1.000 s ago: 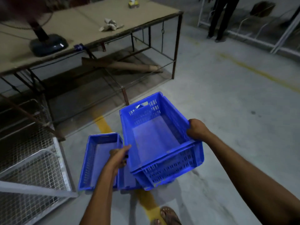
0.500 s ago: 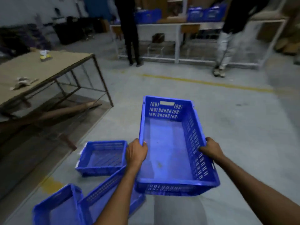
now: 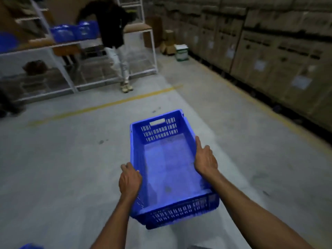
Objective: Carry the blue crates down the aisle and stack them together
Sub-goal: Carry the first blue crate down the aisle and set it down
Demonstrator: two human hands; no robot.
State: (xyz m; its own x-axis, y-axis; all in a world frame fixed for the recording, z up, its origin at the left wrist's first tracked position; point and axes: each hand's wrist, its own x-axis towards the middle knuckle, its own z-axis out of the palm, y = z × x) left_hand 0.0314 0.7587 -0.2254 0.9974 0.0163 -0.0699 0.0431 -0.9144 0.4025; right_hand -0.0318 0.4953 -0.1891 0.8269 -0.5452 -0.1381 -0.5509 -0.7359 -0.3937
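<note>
I carry an empty blue slotted crate (image 3: 167, 166) above the concrete floor, its long axis pointing away from me. My left hand (image 3: 129, 180) grips the crate's left rim near the close end. On the right rim lies my right hand (image 3: 205, 159), its fingers stretched forward along the edge and the thumb over the rim. A corner of another blue crate (image 3: 29, 246) shows at the bottom left edge. More blue crates (image 3: 74, 32) sit on a shelf at the far left.
A person (image 3: 115, 42) stands ahead by a white metal shelf rack (image 3: 71, 51). Stacked cardboard boxes (image 3: 269, 51) line the right wall. Yellow floor lines (image 3: 111, 104) cross ahead and run along the right. A small white box (image 3: 181, 52) sits far ahead.
I have turned right with the crate, away from the table and the crates on the floor. The shelf rack and box wall are now ahead. My right hand has slid forward along the rim.
</note>
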